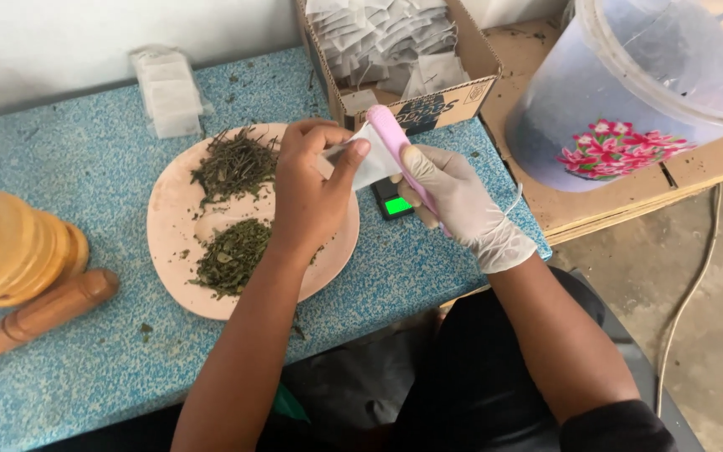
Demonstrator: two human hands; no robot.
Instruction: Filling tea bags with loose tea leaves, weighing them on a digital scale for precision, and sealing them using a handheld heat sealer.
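I see the left hand pinching a small white sachet over the plate's right rim, near the table's far edge. The gloved right hand is clamped on a pink sealer touching the sachet. Two herb piles lie on the plate. A box of sachets stands at the far edge.
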